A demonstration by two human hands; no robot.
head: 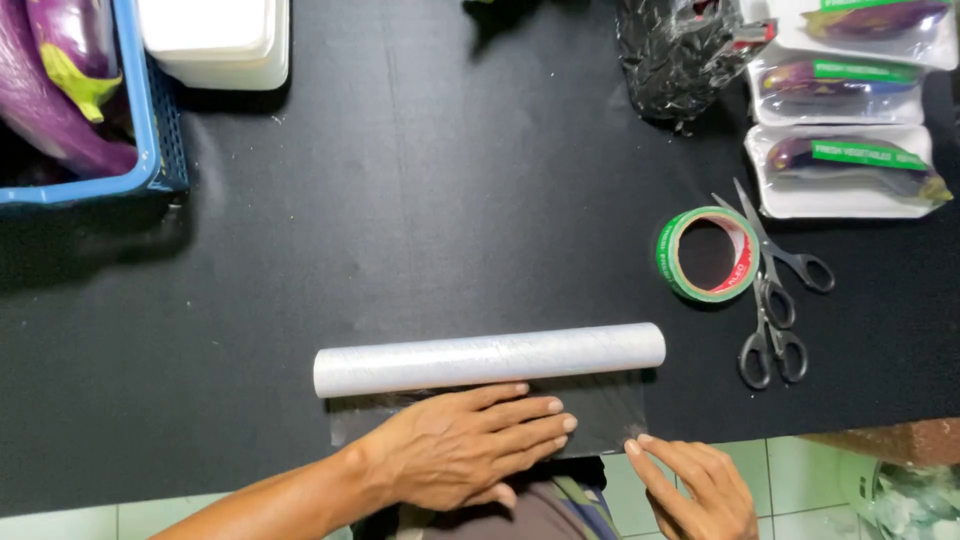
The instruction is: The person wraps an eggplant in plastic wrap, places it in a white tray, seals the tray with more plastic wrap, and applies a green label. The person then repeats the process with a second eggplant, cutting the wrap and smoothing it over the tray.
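A roll of clear cling film (488,358) lies across the near part of the black table (450,180). A short sheet of film (600,418) is pulled out from it toward me. My left hand (460,448) lies flat on that sheet, palm down, fingers spread and pointing right, just below the roll. My right hand (692,484) is at the table's near edge, its fingertips pinching the sheet's right corner.
A green tape roll (706,254) and two pairs of scissors (772,290) lie to the right. Wrapped aubergine trays (848,172) are stacked at the far right beside a crumpled black bag (676,52). A blue basket of aubergines (70,100) and white foam trays (218,40) sit far left.
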